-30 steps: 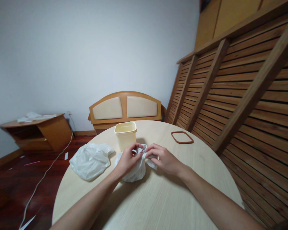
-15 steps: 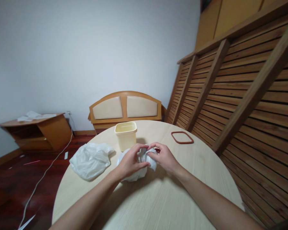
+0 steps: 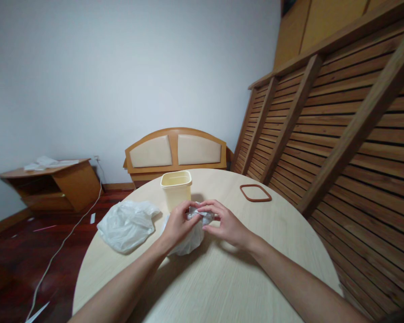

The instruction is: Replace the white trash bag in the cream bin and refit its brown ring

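Both my hands meet over a white plastic bag (image 3: 192, 240) just in front of the cream bin. My left hand (image 3: 180, 224) pinches the bag's gathered top between thumb and fingers. From the other side, my right hand (image 3: 227, 224) grips the same bunched plastic, its fingertips close to the left ones. The bag's lower part bulges beneath my left hand and rests on the table. Behind them stands the cream plastic bin (image 3: 177, 195), upright and without anything over its mouth. To the left lies a second crumpled white plastic bag (image 3: 128, 226).
A brown rounded-square ring (image 3: 256, 193) lies flat at the right rear of the round wooden table (image 3: 256, 287). Beyond stands a headboard (image 3: 178, 168). Wooden slats (image 3: 323, 148) lean along the right. A low cabinet (image 3: 77, 186) and a cable (image 3: 65, 242) are at left.
My hands have shifted slightly left with the bunched top of the bag. The plastic between my fingers is gathered tighter. The bin, ring and other bag have stayed put.
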Available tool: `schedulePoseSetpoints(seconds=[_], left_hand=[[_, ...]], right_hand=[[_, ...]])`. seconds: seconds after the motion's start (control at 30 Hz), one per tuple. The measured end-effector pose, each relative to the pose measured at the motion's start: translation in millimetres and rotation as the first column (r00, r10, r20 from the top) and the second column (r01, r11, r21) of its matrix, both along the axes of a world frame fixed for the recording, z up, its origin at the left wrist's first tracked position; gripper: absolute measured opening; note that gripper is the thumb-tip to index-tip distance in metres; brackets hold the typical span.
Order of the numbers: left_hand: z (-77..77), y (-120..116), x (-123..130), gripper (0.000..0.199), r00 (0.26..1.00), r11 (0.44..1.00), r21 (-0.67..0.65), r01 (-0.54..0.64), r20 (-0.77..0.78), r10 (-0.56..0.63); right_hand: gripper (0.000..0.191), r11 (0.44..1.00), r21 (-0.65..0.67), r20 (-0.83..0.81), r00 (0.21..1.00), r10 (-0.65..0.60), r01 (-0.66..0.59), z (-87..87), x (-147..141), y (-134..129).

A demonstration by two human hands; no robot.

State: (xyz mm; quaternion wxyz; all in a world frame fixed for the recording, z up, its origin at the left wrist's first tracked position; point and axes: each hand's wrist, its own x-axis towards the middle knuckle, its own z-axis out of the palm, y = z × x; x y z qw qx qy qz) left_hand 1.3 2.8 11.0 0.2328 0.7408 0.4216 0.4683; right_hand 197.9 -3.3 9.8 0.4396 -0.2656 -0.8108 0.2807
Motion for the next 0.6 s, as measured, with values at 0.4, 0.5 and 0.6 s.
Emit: schedulePoseSetpoints(seconds=[0.4, 0.5, 0.6], left_hand=[[-3.9, 3.6, 0.1, 0.019, 0.999, 0.996, -0.083, 0.044, 0.030, -0.042], [-3.8, 1.7, 0.2, 0.020, 0.998, 0.997, -0.049, 0.065, 0.003, -0.065], [-3.9, 0.1, -0.9, 0.019, 0.996, 0.996, 0.010, 0.085, -0.027, -0.085]], right_hand=[[0.040, 0.947, 0.320, 0.186, 0.981, -0.060, -0.003, 1.8, 10.5, 6.2], [0.028, 0.958, 0.281, 0.150, 0.984, -0.099, 0.053, 4.6, 12.7, 7.0], [0.023, 0.968, 0.220, 0.137, 0.979, -0.153, 0.120, 6.1, 12.3, 4.9]])
